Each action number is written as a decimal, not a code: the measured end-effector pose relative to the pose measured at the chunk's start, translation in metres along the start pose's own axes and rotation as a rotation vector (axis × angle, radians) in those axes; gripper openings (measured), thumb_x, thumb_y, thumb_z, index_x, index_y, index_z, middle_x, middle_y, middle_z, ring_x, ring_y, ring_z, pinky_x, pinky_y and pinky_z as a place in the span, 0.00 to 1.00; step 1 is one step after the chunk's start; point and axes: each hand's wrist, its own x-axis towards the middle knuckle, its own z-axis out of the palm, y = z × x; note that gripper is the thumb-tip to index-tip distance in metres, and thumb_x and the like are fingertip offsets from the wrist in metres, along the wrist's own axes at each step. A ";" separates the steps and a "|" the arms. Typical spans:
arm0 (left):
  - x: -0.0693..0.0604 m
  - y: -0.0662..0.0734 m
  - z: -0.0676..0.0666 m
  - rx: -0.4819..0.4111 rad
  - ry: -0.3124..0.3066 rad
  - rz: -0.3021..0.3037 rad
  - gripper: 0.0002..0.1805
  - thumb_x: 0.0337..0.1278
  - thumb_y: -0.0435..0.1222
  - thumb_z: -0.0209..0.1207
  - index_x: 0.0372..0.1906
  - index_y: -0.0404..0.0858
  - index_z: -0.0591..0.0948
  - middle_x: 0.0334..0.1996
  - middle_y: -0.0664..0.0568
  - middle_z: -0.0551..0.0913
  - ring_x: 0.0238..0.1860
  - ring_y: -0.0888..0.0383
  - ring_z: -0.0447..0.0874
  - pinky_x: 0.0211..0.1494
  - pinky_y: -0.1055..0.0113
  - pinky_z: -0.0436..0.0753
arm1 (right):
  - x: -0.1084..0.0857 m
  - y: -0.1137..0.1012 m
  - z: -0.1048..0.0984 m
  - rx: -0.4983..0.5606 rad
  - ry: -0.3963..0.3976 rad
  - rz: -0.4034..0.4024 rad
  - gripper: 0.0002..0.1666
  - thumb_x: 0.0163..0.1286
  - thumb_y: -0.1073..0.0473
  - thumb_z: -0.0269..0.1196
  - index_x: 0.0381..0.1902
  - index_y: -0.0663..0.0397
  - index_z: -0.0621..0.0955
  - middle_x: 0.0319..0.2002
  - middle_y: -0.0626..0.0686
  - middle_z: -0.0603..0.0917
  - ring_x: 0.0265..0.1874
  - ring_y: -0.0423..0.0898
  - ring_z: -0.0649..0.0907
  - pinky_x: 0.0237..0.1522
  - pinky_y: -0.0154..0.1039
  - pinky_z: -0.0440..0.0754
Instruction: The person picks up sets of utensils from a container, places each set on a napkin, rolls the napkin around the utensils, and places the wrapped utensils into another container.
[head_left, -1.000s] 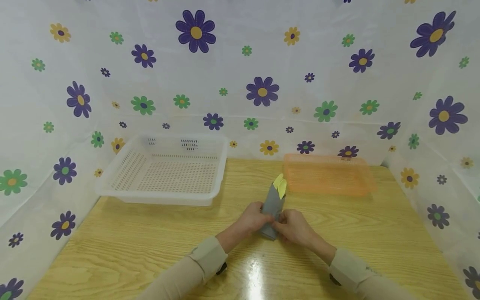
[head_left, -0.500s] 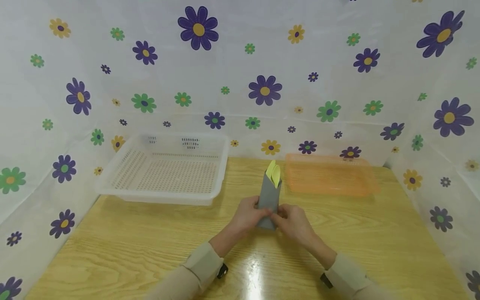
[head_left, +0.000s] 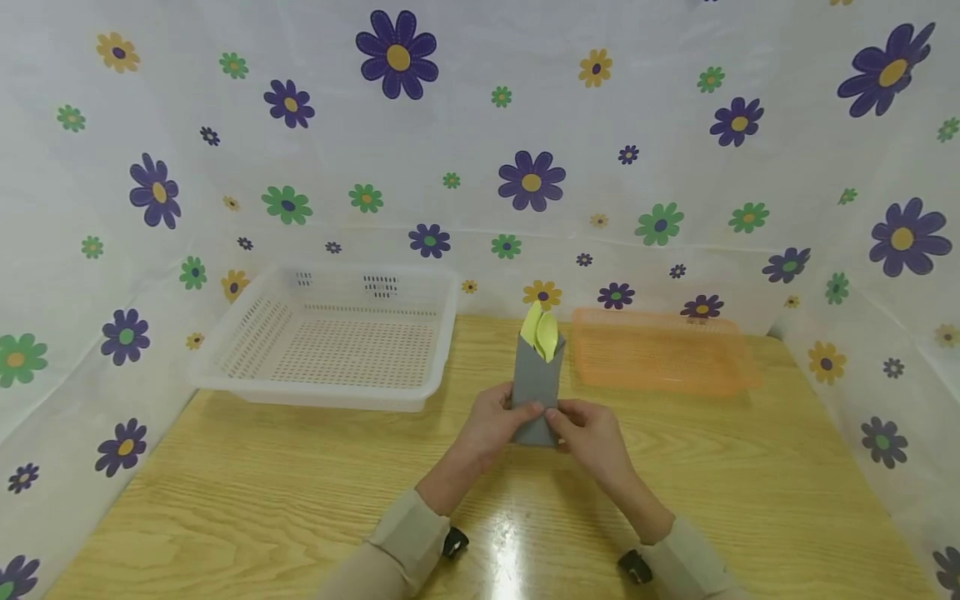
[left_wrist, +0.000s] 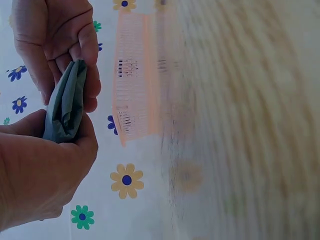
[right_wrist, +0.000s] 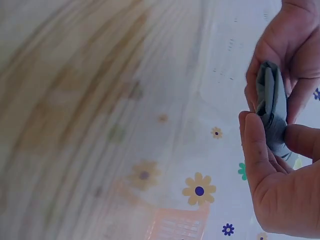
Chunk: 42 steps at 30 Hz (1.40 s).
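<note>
A grey folded napkin forms a slim pouch, held upright and slightly tilted in front of me in the head view. Out of its top stick a yellow-green spoon and a second yellow-green piece of cutlery, its kind unclear. My left hand grips the lower left side, thumb across the front. On the lower right side, my right hand pinches the edge, its thumb near the other thumb. Both wrist views show the folded bottom end of the napkin between the hands; fingers behind it are partly hidden.
A white perforated basket stands at the back left of the wooden table. At the back right lies a shallow orange basket. Flower-printed white sheeting closes off the back and both sides.
Both hands have raised the napkin with its cutlery and turned it more upright, its broad face now towards me. The thumbs have moved slightly apart along its lower front.
</note>
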 end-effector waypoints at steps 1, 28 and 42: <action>0.000 0.000 0.000 -0.001 -0.001 0.004 0.23 0.67 0.33 0.59 0.63 0.26 0.73 0.58 0.36 0.80 0.58 0.45 0.79 0.61 0.50 0.77 | 0.000 -0.001 0.000 0.013 0.004 0.007 0.15 0.72 0.65 0.61 0.50 0.72 0.82 0.44 0.66 0.86 0.40 0.54 0.88 0.32 0.39 0.86; -0.001 -0.003 0.010 -0.039 0.121 0.014 0.30 0.63 0.38 0.63 0.65 0.28 0.69 0.60 0.38 0.77 0.60 0.45 0.77 0.62 0.49 0.76 | -0.001 -0.002 0.003 0.152 0.048 0.064 0.23 0.75 0.60 0.58 0.59 0.74 0.76 0.47 0.68 0.85 0.36 0.50 0.87 0.31 0.44 0.87; -0.002 -0.004 0.016 -0.045 0.206 0.032 0.27 0.58 0.35 0.66 0.61 0.29 0.73 0.56 0.40 0.80 0.56 0.47 0.79 0.61 0.51 0.77 | -0.001 0.001 0.003 -0.221 0.262 -0.225 0.15 0.63 0.66 0.69 0.45 0.68 0.79 0.43 0.63 0.80 0.39 0.57 0.77 0.39 0.38 0.74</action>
